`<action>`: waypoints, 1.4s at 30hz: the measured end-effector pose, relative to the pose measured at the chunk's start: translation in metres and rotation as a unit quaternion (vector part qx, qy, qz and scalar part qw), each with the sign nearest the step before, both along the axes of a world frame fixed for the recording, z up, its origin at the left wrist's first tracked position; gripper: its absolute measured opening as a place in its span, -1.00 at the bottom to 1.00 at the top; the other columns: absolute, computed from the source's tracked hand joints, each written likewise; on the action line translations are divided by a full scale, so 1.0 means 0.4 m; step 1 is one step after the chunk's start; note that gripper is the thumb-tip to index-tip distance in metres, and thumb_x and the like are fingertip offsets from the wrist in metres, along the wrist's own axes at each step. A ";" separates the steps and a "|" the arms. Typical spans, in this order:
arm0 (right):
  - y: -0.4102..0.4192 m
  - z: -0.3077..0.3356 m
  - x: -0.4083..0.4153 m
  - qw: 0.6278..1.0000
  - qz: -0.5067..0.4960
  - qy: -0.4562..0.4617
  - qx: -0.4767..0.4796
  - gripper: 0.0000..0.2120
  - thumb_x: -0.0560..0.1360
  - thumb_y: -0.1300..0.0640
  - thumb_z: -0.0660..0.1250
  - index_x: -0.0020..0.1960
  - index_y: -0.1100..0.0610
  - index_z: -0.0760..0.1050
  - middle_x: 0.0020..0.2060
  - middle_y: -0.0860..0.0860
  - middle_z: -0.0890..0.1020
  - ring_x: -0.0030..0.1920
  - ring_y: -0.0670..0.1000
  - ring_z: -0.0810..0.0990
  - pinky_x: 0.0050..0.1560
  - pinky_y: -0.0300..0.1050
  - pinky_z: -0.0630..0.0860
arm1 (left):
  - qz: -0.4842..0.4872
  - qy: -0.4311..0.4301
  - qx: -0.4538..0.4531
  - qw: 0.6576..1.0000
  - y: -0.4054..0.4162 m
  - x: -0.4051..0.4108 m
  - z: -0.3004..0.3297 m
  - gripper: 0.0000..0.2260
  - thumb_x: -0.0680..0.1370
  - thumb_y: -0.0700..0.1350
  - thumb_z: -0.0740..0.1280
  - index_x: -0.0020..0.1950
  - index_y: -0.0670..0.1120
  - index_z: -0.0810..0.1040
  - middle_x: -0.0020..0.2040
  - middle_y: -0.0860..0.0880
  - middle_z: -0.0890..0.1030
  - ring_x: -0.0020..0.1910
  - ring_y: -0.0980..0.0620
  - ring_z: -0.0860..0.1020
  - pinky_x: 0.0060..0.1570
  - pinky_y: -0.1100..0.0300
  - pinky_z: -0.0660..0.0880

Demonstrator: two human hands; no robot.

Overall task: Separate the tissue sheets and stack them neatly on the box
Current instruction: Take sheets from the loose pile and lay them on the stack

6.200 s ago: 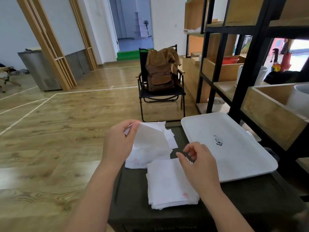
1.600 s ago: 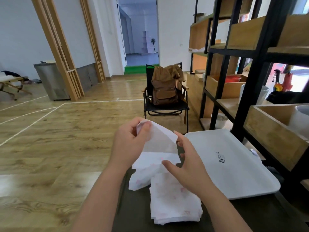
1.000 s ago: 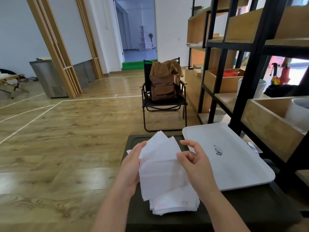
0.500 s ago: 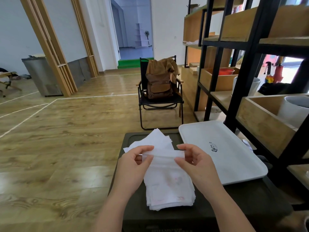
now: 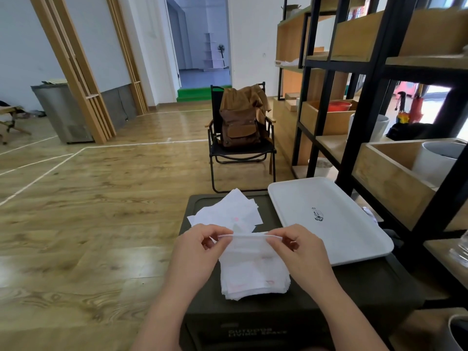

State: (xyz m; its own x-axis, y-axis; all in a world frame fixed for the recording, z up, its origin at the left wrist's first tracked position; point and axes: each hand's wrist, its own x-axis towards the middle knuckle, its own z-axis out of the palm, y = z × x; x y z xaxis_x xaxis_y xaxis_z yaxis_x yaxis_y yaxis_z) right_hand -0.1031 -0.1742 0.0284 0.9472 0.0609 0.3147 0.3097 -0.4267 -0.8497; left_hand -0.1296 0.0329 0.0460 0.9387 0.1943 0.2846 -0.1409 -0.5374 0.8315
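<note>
Dark olive hard-shell storage box (image 5: 329, 295): carries all items listed.
Thin white tissue sheet (image 5: 249, 243): held taut above the box's near-middle, its top edge pinched at two ends.
Left hand (image 5: 196, 254): thumb and forefinger pinching the sheet's left end.
Right hand (image 5: 302, 252): thumb and forefinger pinching the right end.
Neat stack of white tissue sheets with faint pink print (image 5: 253, 281): near edge of the box, directly beneath the held sheet.
Loose fanned pile of white tissue sheets (image 5: 228, 211): far left corner.
White rectangular plastic tray (image 5: 329, 219): along the right edge, overhanging it.
</note>
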 end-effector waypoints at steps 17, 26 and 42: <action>0.051 -0.024 0.038 0.995 -0.088 0.049 0.002 -0.79 0.57 -0.08 0.25 -0.22 -0.11 0.50 -0.33 -0.19 0.60 -0.25 -0.19 0.55 -0.29 -0.31 0.38 | 0.062 0.009 -0.070 0.996 -0.085 0.033 -0.095 -0.83 0.66 -0.07 0.17 -0.07 0.10 0.50 -0.49 0.24 0.44 -0.51 0.21 0.35 -0.49 0.35 0.25; 0.043 -0.149 0.054 0.977 -0.154 0.118 -0.089 -0.73 0.50 -0.16 0.27 -0.27 -0.03 0.38 -0.48 -0.08 0.46 -0.40 -0.12 0.47 -0.41 -0.22 0.31 | 0.132 0.100 0.004 0.986 -0.087 0.036 -0.194 -0.96 0.62 0.03 0.20 -0.02 0.17 0.37 -0.47 0.07 0.48 -0.49 0.17 0.45 -0.53 0.30 0.29; 0.033 -0.133 0.053 0.986 -0.145 0.077 -0.016 -0.85 0.48 -0.03 0.39 -0.16 -0.10 0.42 -0.27 -0.10 0.54 -0.25 -0.11 0.53 -0.29 -0.28 0.38 | 0.189 0.252 0.122 0.941 0.076 0.154 -0.174 -0.56 0.57 0.26 0.18 -0.21 -0.09 0.52 -0.24 0.01 0.60 -0.12 -0.04 0.54 -0.07 0.11 0.39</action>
